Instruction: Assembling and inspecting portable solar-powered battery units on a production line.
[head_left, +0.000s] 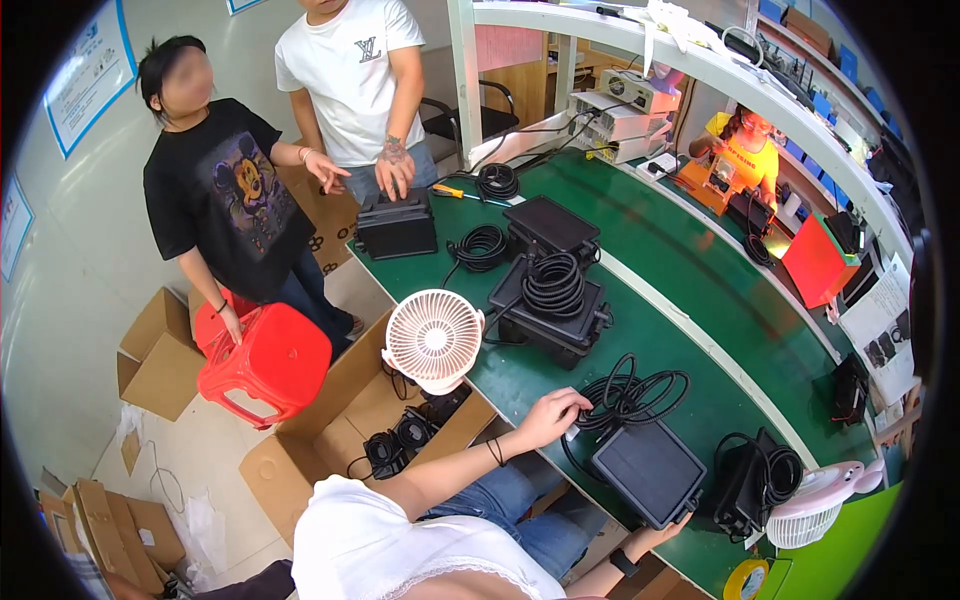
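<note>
A black rectangular case (650, 470) with a flat dark panel on top lies at the near edge of the green table, tilted in my view. My right hand (663, 537) grips its near right corner, with most of the fingers hidden by the case. My left hand (557, 417) is closed on the left side of a coiled black cable (635, 395), which rests at the far side of that case. To the right stands another black case (745, 500) with its own cable coil (783, 475).
Stacked black cases (545, 325) with cable coils stand farther back. A white fan (435, 340) is left of my arm, above an open carton (350, 420) of black parts. Yellow tape (745, 578) and a second fan (815, 505) sit right. Two people stand across, one touching a black case (397, 225).
</note>
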